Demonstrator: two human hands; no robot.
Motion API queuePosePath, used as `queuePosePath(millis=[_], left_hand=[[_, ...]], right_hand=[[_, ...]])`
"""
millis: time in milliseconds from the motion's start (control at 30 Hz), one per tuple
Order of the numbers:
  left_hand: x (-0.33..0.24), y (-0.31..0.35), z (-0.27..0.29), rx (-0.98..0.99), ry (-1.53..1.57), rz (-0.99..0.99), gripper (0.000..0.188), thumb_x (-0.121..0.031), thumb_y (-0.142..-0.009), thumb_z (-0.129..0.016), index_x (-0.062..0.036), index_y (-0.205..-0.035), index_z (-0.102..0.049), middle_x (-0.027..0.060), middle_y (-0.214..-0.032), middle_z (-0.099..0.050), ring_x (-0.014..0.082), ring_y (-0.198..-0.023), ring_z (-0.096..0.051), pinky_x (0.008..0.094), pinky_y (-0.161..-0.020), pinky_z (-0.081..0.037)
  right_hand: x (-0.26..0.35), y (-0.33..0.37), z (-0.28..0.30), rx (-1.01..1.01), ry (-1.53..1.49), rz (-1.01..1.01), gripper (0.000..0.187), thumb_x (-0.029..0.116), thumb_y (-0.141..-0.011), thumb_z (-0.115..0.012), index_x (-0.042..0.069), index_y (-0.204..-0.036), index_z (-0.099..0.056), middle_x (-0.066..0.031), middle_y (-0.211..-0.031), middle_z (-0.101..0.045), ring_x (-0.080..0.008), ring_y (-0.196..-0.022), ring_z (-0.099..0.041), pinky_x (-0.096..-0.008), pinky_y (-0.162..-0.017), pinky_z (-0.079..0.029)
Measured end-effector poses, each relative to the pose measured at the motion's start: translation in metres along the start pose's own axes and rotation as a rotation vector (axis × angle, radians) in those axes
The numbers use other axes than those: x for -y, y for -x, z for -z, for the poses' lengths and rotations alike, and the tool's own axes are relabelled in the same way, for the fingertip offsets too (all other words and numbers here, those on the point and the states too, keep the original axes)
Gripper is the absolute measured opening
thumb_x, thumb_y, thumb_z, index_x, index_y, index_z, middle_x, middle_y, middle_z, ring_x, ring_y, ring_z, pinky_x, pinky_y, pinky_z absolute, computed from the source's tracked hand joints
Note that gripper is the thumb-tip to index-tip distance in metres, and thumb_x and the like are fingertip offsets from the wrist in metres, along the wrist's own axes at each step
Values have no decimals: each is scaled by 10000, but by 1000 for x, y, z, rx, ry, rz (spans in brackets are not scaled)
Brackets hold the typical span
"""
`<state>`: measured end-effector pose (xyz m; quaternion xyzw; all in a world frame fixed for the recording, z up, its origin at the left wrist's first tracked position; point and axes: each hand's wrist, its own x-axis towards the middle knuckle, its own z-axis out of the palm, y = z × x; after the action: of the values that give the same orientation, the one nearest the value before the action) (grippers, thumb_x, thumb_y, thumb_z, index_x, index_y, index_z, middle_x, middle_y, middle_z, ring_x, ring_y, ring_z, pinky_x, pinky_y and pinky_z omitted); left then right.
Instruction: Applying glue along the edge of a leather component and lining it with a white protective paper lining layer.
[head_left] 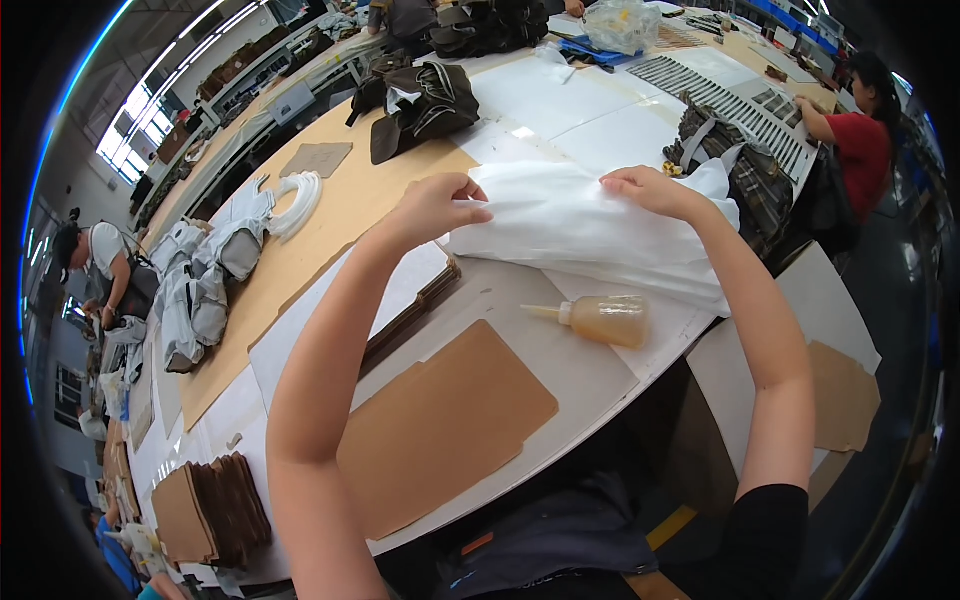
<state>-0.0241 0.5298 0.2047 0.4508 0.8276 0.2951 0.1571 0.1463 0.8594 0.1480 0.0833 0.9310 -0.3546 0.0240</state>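
Observation:
A thin, wrinkled white sheet [600,230] lies across the worktable in front of me; I cannot tell whether it is cloth or plastic film. At its left end, my left hand [445,208] has thumb and fingers closed on the edge. My right hand [655,192] pinches the upper side of the same sheet, farther right. Just below it, on the near side, a squeeze bottle [608,320] of amber liquid rests on its side, its nozzle pointing left. A brown cardboard piece [450,420] is flat on the table between my forearms.
Stacked brown card pieces [212,510] stand at lower left. Grey bags [195,290] and a white coil [296,205] lie on the left, a dark bag [430,105] beyond. At right are a plaid bag [745,175], a slatted rack [715,105] and a person in red [860,155].

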Motion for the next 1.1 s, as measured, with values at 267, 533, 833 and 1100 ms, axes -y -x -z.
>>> queuePosePath(millis=[267, 533, 833, 1100], left_hand=[[2, 77, 96, -150, -154, -13, 273, -256, -869, -781, -7, -927, -686, 81, -901, -691, 153, -884, -622, 317, -803, -490], [-51, 129, 214, -365, -500, -113, 289, -313, -938, -722, -40, -1020, -672, 63, -894, -697, 121, -841, -655, 263, -781, -525], [-211, 172, 239, -583, -751, 118, 257, -240, -897, -751, -15, -1018, -727, 89, -915, -740, 169, -870, -689, 322, -835, -527], [-238, 217, 253, -569, -722, 137, 387, -275, -898, -756, 13, -1149, -696, 127, -1061, -729, 181, -1007, -666, 341, -914, -506]], right_hand=[[-23, 12, 5, 5, -126, -45, 488, 404, -1066, -511, 40, -1363, -642, -114, -1349, -658, -200, -1255, -581, -305, -1090, -409], [-21, 7, 3, 35, -9, -49, 475, 397, -1042, -564, 53, -1357, -650, -107, -1357, -661, -201, -1235, -602, -313, -1080, -427], [39, 9, -45, -513, 379, 469, 317, 193, -915, -720, 5, -1170, -698, -191, -1198, -706, -350, -1098, -669, -425, -977, -517], [211, 42, -169, 120, -441, 526, 572, 201, -942, -742, -10, -1418, -505, -150, -1293, -631, -222, -1203, -619, -363, -1001, -524]])
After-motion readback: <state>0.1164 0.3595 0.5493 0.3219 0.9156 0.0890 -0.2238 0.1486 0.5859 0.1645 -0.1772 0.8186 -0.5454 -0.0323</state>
